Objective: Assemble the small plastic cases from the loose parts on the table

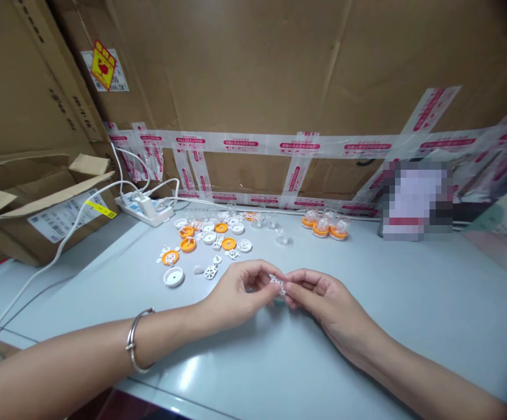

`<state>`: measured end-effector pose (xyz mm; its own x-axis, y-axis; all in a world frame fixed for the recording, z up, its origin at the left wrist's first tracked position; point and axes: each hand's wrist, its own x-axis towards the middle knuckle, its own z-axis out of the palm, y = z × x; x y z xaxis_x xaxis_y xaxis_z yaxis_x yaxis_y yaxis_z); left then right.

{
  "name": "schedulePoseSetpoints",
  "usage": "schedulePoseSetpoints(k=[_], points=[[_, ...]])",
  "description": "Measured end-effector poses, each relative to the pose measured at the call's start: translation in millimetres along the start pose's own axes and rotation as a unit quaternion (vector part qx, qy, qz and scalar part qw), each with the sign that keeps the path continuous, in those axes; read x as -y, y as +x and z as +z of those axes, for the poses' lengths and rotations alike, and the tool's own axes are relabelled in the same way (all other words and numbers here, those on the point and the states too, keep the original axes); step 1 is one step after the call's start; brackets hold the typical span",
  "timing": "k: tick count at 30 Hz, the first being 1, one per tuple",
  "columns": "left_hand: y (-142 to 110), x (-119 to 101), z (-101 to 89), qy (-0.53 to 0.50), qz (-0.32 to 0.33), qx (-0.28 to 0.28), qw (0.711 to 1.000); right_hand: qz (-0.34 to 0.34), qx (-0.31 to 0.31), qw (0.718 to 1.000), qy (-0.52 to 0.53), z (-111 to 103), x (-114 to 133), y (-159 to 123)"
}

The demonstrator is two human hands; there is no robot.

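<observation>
Between the fingertips of both hands is a small white openwork plastic part point(278, 285), partly covered by the fingers. My left hand point(247, 291) pinches it from the left, thumb in front. My right hand point(318, 294) grips its right side with thumb and forefinger. Left of my hands lie similar white openwork pieces point(210, 272), a white round cap point(173, 277) and a small pale knob point(198, 269). Farther back are several orange rings point(188, 244) and white rings point(244, 245), along with loose clear domes point(282, 238).
Several orange-based units with clear domes point(338, 232) stand together at the back right. A white power strip point(148, 211) with cables sits at the back left, beside an opened cardboard box point(38, 204). A large taped carton point(244, 76) walls off the table's rear. A pixelated upright object point(417, 201) stands at right.
</observation>
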<state>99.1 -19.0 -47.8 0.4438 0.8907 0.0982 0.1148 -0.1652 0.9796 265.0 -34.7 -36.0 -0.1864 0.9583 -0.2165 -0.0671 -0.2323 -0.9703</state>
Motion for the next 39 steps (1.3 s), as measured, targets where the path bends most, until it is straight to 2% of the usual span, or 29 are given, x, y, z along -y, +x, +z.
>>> schedulePoseSetpoints(k=[3,6,7,9,11,13,15,17,19,22,24,26,27,29,32,39], points=[[-0.6,-2.2,0.5,0.005,0.005,-0.011,1.000,-0.005,-0.005,1.000,-0.004,1.4,1.4,1.0],[-0.6,-6.9,-1.9,-0.037,0.001,0.000,0.999,-0.033,-0.003,0.999,-0.030,0.7,2.3,-1.2],[-0.1,-8.7,-3.7,-0.062,-0.005,0.005,0.998,-0.059,0.000,0.997,-0.050,-0.3,2.3,-2.4],[1.1,-11.8,-8.3,-0.114,-0.019,0.011,0.993,-0.153,0.010,0.981,-0.121,-3.7,1.4,-5.0],[2.1,-13.6,-12.7,-0.157,-0.031,0.014,0.987,-0.279,0.019,0.936,-0.214,-8.6,-0.3,-7.0],[2.2,-14.0,-15.2,-0.187,-0.047,0.025,0.981,-0.382,0.027,0.876,-0.293,-14.0,-2.2,-7.7],[1.4,-13.6,-15.1,-0.203,-0.073,0.045,0.975,-0.436,0.034,0.833,-0.339,-18.2,-3.1,-7.4],[0.7,-13.6,-13.8,-0.210,-0.092,0.061,0.972,-0.455,0.039,0.812,-0.364,-20.0,-2.2,-6.4],[1.5,-14.3,-14.8,-0.200,-0.094,0.076,0.972,-0.433,0.026,0.824,-0.364,-19.4,0.7,-5.0],[7.2,-14.9,-28.4,-0.097,-0.056,0.066,0.991,-0.302,-0.051,0.904,-0.297,-17.8,5.5,-1.1],[13.3,-13.0,-46.5,0.062,0.004,0.011,0.998,-0.197,-0.110,0.950,-0.218,-18.9,6.6,3.0],[19.7,-9.5,-67.7,0.256,0.076,-0.043,0.963,-0.126,-0.126,0.974,-0.141,-21.7,5.4,7.0],[22.4,-7.8,-77.8,0.326,0.092,-0.042,0.940,-0.099,-0.117,0.983,-0.102,-23.3,4.4,8.6],[26.2,-5.4,-93.9,0.408,0.103,0.006,0.907,-0.047,-0.085,0.995,-0.028,-25.5,2.4,10.2],[27.4,-4.7,-105.9,0.452,0.100,0.060,0.884,0.009,-0.057,0.997,0.045,-25.7,0.9,9.9],[28.1,5.0,-106.8,0.492,0.110,0.102,0.857,0.073,-0.043,0.988,0.125,-26.2,-4.5,12.7]])
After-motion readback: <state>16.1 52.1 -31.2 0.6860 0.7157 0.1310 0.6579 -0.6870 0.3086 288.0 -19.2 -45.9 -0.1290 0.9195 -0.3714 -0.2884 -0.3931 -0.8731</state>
